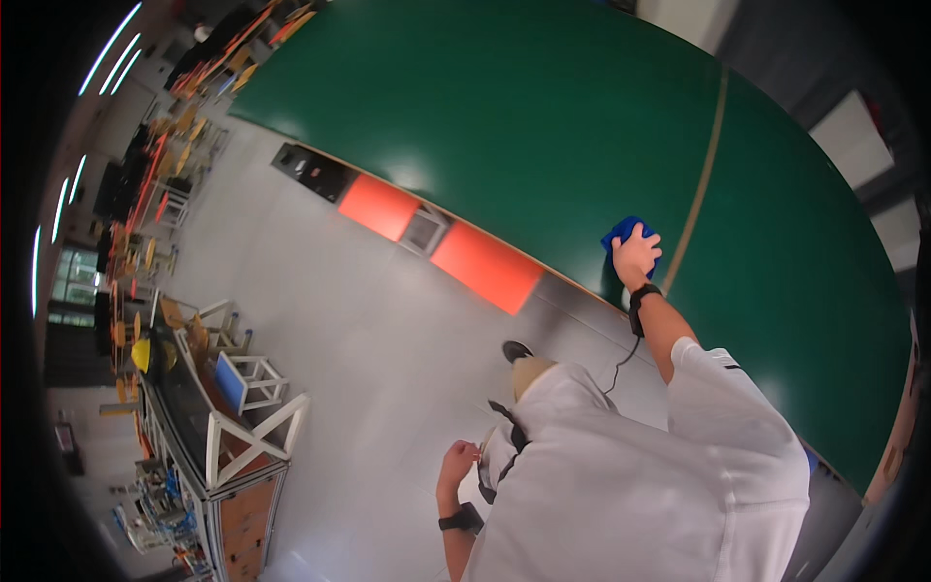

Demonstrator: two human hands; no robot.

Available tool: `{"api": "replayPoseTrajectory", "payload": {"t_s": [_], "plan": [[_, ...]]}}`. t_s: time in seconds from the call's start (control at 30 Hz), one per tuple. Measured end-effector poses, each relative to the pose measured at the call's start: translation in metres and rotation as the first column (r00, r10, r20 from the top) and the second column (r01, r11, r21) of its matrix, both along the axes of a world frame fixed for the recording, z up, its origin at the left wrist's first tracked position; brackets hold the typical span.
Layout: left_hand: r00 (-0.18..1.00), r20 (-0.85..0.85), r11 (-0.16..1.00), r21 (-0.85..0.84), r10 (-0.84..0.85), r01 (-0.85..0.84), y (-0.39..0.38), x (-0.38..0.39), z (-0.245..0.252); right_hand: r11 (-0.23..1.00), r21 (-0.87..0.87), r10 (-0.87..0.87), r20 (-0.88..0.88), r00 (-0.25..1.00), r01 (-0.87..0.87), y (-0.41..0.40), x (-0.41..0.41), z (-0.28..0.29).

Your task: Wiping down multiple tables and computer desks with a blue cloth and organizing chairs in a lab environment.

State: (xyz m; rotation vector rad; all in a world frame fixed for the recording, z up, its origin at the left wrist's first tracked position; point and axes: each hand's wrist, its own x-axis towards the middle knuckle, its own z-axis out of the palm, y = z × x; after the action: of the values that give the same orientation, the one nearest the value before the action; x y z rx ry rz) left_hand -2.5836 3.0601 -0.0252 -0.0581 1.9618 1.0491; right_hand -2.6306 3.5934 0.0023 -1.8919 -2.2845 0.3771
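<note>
My right hand (636,254) presses a crumpled blue cloth (623,229) onto the green tabletop (480,124), with its fingers spread over the cloth. This spot lies close to the table's near edge, just left of a tan strip (704,182) that crosses the green surface. Beside my waist, off the table, hangs my left hand (458,463) with its fingers curled. Its palm side is partly hidden, so whether it holds anything is unclear. Both wrists wear black bands, and a dark cable runs from the right one (640,309).
Orange-topped stools (484,265) and a black box (313,172) stand along the table edge. At left are a workbench with a white frame (254,440), a blue-seated stool (231,382) and a yellow helmet (142,355). Grey floor (364,320) lies between.
</note>
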Motion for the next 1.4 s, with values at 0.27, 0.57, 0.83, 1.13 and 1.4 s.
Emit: {"api": "replayPoseTrajectory", "payload": {"t_s": [0.27, 0.57, 0.83, 1.13, 1.4], "plan": [[0.915, 0.007, 0.906, -0.141, 0.403, -0.398, -0.061, -0.19, 0.036, 0.895, 0.165, 0.419, 0.002, 0.908, -0.414, -0.114, -0.215, -0.023], [0.985, -0.077, 0.929, -0.328, 0.157, -0.173, -0.178, -0.395, -0.032, 0.949, 0.025, 0.314, -0.058, 0.948, -0.313, -0.178, -0.406, -0.035], [0.922, -0.295, 0.946, -0.128, 0.251, -0.298, -0.258, -0.599, -0.017, 0.902, -0.26, 0.365, 0.037, 0.93, -0.344, -0.271, -0.587, -0.036], [0.941, -0.321, 0.891, -0.388, 0.108, -0.235, -0.359, -0.772, -0.007, 0.529, -0.239, 0.793, -0.204, 0.574, -0.815, -0.435, -0.882, -0.094], [0.888, -0.238, 0.819, -0.348, 0.394, -0.457, -0.439, -0.913, 0.045, 0.311, -0.416, 0.915, -0.113, 0.388, -0.855, -0.597, -1.129, -0.094]]}}
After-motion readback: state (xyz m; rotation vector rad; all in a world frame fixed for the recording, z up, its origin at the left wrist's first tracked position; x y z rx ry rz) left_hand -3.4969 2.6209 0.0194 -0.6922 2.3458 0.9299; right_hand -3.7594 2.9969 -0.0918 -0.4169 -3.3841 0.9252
